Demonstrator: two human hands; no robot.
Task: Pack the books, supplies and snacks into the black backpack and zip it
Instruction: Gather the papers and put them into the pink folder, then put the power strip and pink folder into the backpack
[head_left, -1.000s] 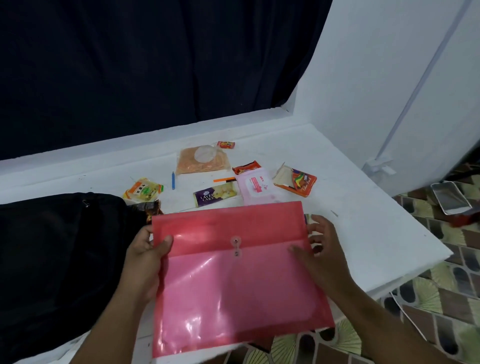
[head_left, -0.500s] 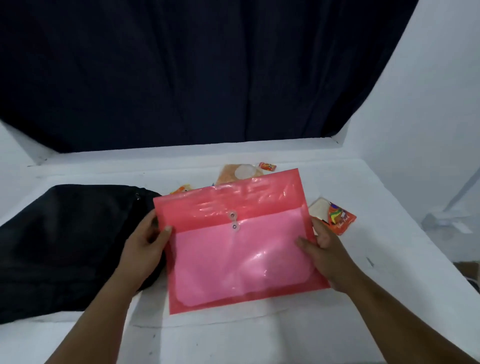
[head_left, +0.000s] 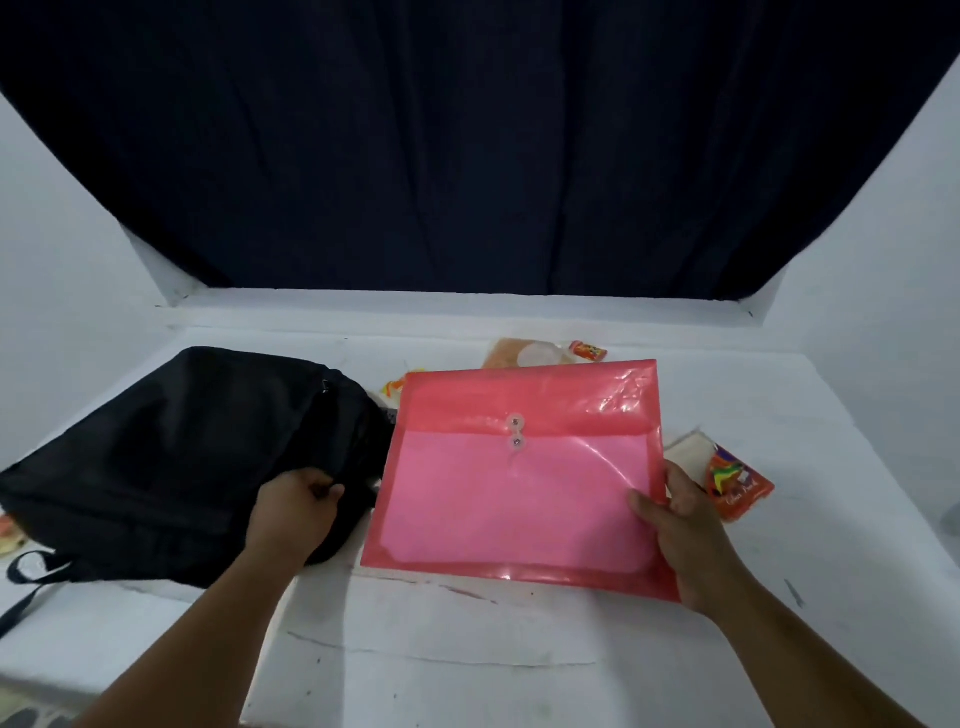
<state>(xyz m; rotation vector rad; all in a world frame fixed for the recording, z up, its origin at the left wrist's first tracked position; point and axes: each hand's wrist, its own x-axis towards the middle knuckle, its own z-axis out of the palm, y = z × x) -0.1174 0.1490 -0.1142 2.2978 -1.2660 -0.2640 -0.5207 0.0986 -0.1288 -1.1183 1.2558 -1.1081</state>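
White table (head_left: 519, 675), dark curtain behind — pink folder (head_left: 519, 467) held flat.
My right hand (head_left: 680, 525) pinches its edge; left of folder, my left hand (head_left: 293, 512) grips the black backpack (head_left: 171, 457).

White table (head_left: 519, 675), scuffed, a few dark marks on the near part. Dark navy curtain (head_left: 467, 145) hangs in folds across the far side, above a white ledge (head_left: 415, 304). Plain white walls left (head_left: 57, 249) and right (head_left: 883, 260); light is dim and even.
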